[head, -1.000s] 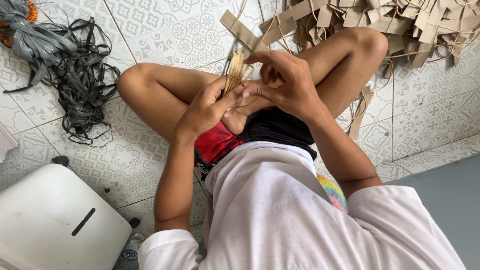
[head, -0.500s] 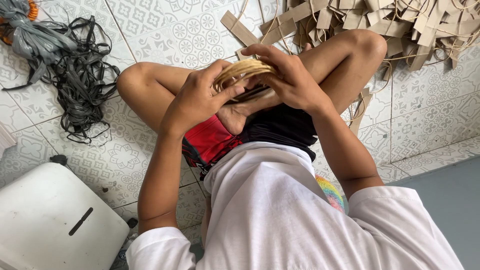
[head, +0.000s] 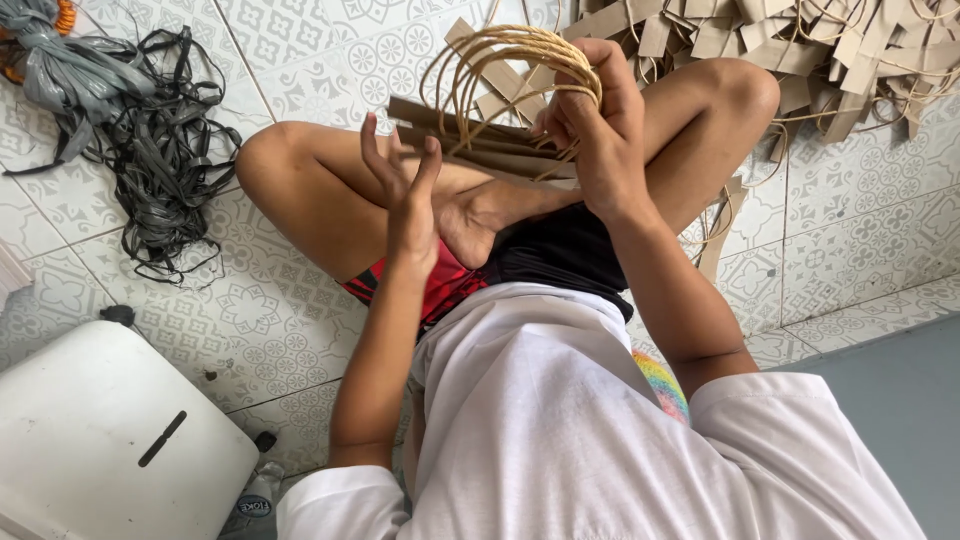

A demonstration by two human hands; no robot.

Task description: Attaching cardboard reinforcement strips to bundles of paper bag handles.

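A coil of pale cane (head: 505, 62) loops above the person's crossed legs, gripped at its right side by the right hand (head: 590, 130), fingers clenched around the strands. The left hand (head: 405, 190) hovers just left of it, fingers spread and holding nothing (flat brown strips (head: 480, 150) lie beneath). Far right, a heap of cut strips (head: 830, 50); far left, a tangle of grey straps (head: 150, 150); near left, a white container (head: 100, 440).

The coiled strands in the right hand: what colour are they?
Pale tan, straw-like; the coiled strands looped in the right hand show in the head view.
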